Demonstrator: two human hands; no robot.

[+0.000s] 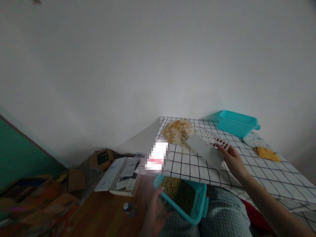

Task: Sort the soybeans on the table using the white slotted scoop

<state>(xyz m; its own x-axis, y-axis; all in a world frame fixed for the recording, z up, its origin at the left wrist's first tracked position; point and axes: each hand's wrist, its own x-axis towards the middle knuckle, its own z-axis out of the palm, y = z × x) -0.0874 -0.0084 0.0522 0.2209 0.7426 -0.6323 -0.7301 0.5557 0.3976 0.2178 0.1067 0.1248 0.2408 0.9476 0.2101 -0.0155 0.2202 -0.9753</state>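
Observation:
My right hand (233, 159) is closed on the near end of a white flat grid tray (208, 146) with small slots, some showing red, held tilted over the checked tablecloth (259, 171). A heap of yellow beans (177, 131) lies on the cloth just beyond the tray. My left hand (155, 210) is low at the table's near edge, blurred, gripping the rim of a teal tub (197, 210) that rests on my lap. Yellow and dark green beans fill that tub.
A second teal tub (237, 123) stands at the table's far edge. A yellow cloth (268, 153) and a clear bag (251, 141) lie to its right. A phone-like bright object (158, 155) sits at the table's left corner. Boxes and papers (120, 176) clutter the wooden floor at left.

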